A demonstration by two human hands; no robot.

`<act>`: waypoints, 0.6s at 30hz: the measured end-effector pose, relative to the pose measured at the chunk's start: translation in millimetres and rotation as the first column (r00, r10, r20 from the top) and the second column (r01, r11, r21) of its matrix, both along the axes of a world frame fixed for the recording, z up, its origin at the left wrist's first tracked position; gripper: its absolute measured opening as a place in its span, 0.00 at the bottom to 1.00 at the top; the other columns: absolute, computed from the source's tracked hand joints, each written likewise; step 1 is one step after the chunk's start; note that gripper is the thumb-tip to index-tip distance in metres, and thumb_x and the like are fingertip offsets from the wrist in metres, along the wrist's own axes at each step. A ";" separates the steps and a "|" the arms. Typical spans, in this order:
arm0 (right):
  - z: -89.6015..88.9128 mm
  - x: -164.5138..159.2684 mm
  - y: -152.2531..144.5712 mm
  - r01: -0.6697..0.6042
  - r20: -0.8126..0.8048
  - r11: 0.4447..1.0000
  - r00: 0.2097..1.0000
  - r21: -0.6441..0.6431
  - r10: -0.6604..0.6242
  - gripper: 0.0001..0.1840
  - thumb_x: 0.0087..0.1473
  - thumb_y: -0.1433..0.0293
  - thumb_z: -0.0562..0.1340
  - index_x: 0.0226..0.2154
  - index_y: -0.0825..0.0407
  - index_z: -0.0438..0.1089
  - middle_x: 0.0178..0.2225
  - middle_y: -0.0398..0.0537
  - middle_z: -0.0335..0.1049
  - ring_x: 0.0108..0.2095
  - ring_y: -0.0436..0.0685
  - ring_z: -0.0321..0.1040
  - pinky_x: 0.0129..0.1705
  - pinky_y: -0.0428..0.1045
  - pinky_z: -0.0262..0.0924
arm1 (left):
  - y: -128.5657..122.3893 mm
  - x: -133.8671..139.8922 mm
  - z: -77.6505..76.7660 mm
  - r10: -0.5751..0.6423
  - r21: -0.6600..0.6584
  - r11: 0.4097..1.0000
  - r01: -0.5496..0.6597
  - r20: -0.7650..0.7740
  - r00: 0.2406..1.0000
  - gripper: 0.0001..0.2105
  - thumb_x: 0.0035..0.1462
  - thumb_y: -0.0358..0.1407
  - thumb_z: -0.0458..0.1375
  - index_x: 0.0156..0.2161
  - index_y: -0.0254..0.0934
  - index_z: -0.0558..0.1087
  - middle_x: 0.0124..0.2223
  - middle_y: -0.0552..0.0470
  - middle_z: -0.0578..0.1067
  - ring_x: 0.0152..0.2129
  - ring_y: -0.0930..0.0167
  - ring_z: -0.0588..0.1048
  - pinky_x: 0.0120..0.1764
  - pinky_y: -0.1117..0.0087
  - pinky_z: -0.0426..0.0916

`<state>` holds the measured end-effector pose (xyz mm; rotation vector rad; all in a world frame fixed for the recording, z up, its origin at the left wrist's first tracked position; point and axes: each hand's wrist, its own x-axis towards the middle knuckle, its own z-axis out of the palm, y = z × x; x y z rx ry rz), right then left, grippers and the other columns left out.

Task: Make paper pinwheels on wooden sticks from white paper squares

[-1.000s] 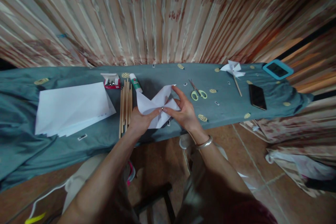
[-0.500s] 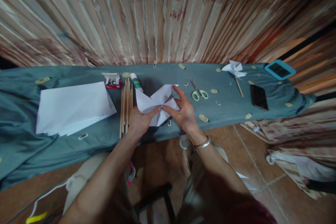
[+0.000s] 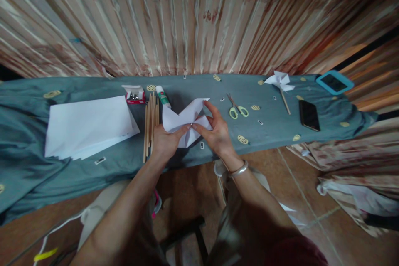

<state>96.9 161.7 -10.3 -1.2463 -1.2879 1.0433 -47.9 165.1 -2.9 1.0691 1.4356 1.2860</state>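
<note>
Between my two hands is a white paper pinwheel (image 3: 174, 120), its folded blades spreading up and down from the centre. A small shiny pin head (image 3: 191, 124) shows at its middle, with both thumbs pressed beside it. My left hand (image 3: 166, 141) is closed on the left side of the paper, next to a row of wooden sticks (image 3: 149, 122). My right hand (image 3: 218, 133) grips the right side, its index finger stretched up along a blade. The fingers under the paper are hidden.
On the cloth-covered table (image 3: 199, 85) lie white paper sheets (image 3: 87, 126), an open red box (image 3: 135, 96) of pins, a glue stick (image 3: 163, 96) and scissors (image 3: 237, 108). Farther right are a finished pinwheel (image 3: 280, 81) on a stick, a phone (image 3: 309, 115) and a blue-framed device (image 3: 335, 82).
Both hands stay on the pinwheel with nearly the same grip. The whole view has shifted slightly; no object on the table has visibly moved.
</note>
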 end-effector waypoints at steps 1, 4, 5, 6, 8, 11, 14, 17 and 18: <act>0.4 -0.6 0.0 0.006 0.007 1.000 1.000 0.002 -0.006 0.43 0.46 0.59 0.69 0.61 0.45 0.53 0.36 0.46 0.76 0.35 0.61 0.74 0.41 0.59 0.72 | 0.1 0.2 -0.1 0.007 0.004 1.000 -0.007 -0.001 1.000 0.13 0.36 0.35 0.69 0.29 0.32 0.77 0.29 0.48 0.81 0.27 0.63 0.79 0.30 0.68 0.76; 1.3 -1.4 0.4 0.013 0.025 1.000 1.000 0.004 -0.013 0.43 0.46 0.58 0.69 0.61 0.45 0.54 0.36 0.46 0.75 0.35 0.60 0.74 0.41 0.59 0.72 | 1.0 0.1 -0.3 0.023 0.019 1.000 -0.023 -0.024 0.999 0.13 0.35 0.35 0.69 0.29 0.32 0.76 0.28 0.49 0.80 0.27 0.63 0.79 0.29 0.68 0.76; 1.2 -1.2 0.8 0.012 0.032 1.000 0.999 0.002 -0.012 0.43 0.46 0.58 0.69 0.61 0.46 0.53 0.36 0.46 0.75 0.35 0.60 0.74 0.40 0.58 0.72 | 1.4 -0.2 -0.4 0.026 0.022 0.999 -0.025 -0.034 0.999 0.13 0.36 0.35 0.69 0.29 0.32 0.76 0.29 0.49 0.80 0.27 0.63 0.79 0.29 0.68 0.76; 1.0 -0.8 1.1 0.011 0.041 1.000 0.999 0.001 -0.011 0.44 0.46 0.59 0.69 0.61 0.47 0.53 0.36 0.47 0.75 0.35 0.60 0.74 0.40 0.57 0.72 | 1.8 -0.4 -0.6 0.024 0.022 1.000 -0.023 -0.044 0.999 0.13 0.36 0.35 0.69 0.30 0.32 0.76 0.29 0.49 0.80 0.28 0.63 0.80 0.30 0.68 0.76; 0.2 0.5 1.8 0.015 0.057 1.000 0.998 0.008 -0.016 0.44 0.46 0.59 0.70 0.62 0.48 0.53 0.36 0.48 0.75 0.35 0.59 0.74 0.40 0.57 0.71 | 2.4 -0.9 -0.8 0.019 0.016 1.000 -0.018 -0.057 0.998 0.14 0.36 0.36 0.69 0.31 0.32 0.76 0.29 0.49 0.80 0.28 0.63 0.80 0.31 0.67 0.76; -1.3 2.3 2.2 0.008 0.056 1.000 0.998 -0.001 -0.008 0.46 0.45 0.58 0.70 0.62 0.47 0.52 0.37 0.48 0.75 0.35 0.59 0.73 0.39 0.56 0.71 | 2.0 -0.8 -0.4 0.019 0.017 1.000 -0.018 -0.056 0.998 0.15 0.36 0.36 0.69 0.33 0.33 0.76 0.30 0.49 0.80 0.30 0.62 0.80 0.32 0.66 0.76; -2.0 3.8 2.5 -0.019 0.017 0.998 1.000 -0.058 0.020 0.51 0.41 0.55 0.71 0.63 0.47 0.50 0.37 0.49 0.75 0.34 0.59 0.74 0.38 0.56 0.71 | 0.8 -0.4 0.8 0.014 0.022 1.000 -0.012 -0.062 0.998 0.15 0.36 0.36 0.69 0.33 0.33 0.76 0.30 0.49 0.80 0.31 0.61 0.80 0.33 0.66 0.77; -0.9 8.0 4.3 -0.008 -0.049 0.997 0.999 -0.078 0.004 0.56 0.38 0.53 0.72 0.64 0.49 0.48 0.39 0.50 0.75 0.36 0.60 0.74 0.39 0.56 0.70 | 0.8 -0.2 2.0 0.009 0.040 0.999 -0.007 -0.066 0.998 0.15 0.35 0.36 0.69 0.31 0.33 0.75 0.29 0.49 0.80 0.30 0.62 0.80 0.32 0.66 0.76; 0.1 10.5 5.3 0.004 -0.081 0.998 0.997 -0.066 -0.009 0.56 0.38 0.53 0.72 0.63 0.49 0.48 0.40 0.51 0.75 0.39 0.61 0.74 0.41 0.56 0.70 | 1.3 -0.2 2.3 0.013 0.050 0.999 -0.010 -0.058 0.998 0.15 0.35 0.36 0.69 0.31 0.33 0.75 0.29 0.50 0.80 0.30 0.63 0.79 0.32 0.66 0.76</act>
